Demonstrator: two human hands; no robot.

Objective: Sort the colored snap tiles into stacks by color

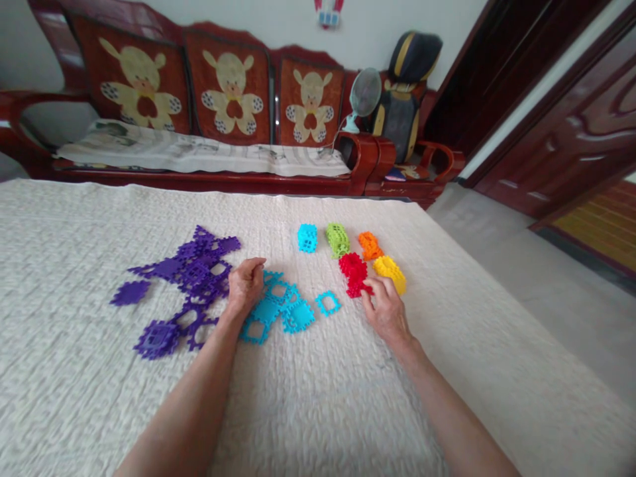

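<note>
My left hand (245, 285) rests curled on a heap of flat cyan puzzle tiles (278, 310), its fingers closed with nothing plainly in them. My right hand (385, 306) pinches the near edge of a red block stack (354, 273). Beside the red stack lie a yellow stack (390, 271), an orange stack (370, 245), a green stack (338, 238) and a cyan cube (307, 237). One loose cyan tile (328, 303) lies between my hands. A spread of purple tiles (191, 278) covers the cloth to the left.
Everything lies on a cream quilted cloth (99, 371). Behind it stands a red wooden sofa (209, 132) with cartoon cushions, a small fan (364, 96) and a backpack (405, 93). Dark wooden doors (571, 119) and bare floor are on the right.
</note>
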